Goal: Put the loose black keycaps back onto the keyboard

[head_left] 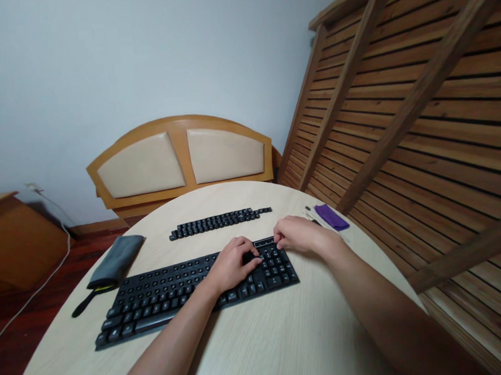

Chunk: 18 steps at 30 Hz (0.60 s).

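A black keyboard (167,291) lies slanted across the round table. Many upper-row positions are bare, with small light-centred sockets; keycaps remain on the lower rows and number pad. My left hand (232,266) rests over its right part, thumb and index finger apart at the tips beside the number pad. At the top right corner, my right hand (296,234) has its fingers curled together and touching the keyboard; anything between them is hidden. Behind the keyboard, loose black keycaps (214,222) are lined up in slanted rows.
A grey pouch (117,259) with a black strap lies left on the table (260,345). A purple cloth (331,217) and small thin items lie at the right edge. Beyond stand a padded headboard (181,158) and, to the right, a leaning slatted wooden frame (399,116).
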{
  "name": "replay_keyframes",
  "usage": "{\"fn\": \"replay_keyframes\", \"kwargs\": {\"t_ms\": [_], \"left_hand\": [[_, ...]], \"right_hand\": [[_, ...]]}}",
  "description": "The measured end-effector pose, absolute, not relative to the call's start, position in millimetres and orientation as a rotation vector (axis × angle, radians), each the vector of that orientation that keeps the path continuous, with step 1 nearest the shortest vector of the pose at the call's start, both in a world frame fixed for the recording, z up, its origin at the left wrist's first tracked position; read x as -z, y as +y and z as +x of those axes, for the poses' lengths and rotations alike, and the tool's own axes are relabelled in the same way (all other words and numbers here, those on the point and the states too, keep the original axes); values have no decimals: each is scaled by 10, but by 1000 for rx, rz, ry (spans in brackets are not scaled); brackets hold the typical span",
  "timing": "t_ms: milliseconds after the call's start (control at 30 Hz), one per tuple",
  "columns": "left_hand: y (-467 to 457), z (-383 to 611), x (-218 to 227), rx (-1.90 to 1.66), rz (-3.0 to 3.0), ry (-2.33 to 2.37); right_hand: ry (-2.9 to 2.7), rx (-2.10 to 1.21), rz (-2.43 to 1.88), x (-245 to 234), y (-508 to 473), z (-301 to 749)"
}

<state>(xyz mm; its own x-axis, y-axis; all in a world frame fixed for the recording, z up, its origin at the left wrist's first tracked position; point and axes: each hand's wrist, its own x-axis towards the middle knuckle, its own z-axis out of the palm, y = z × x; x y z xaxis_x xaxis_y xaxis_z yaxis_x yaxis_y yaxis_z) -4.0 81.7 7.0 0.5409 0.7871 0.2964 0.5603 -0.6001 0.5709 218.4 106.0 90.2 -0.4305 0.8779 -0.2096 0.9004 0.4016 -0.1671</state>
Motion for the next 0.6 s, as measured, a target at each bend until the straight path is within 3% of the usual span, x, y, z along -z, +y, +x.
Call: {"fn": "replay_keyframes", "kwargs": {"t_ms": [600], "left_hand": [[817,-35,-64,-755,2374,1104]], "right_hand": [[2619,434,1569,-842,1124,2206]]}}
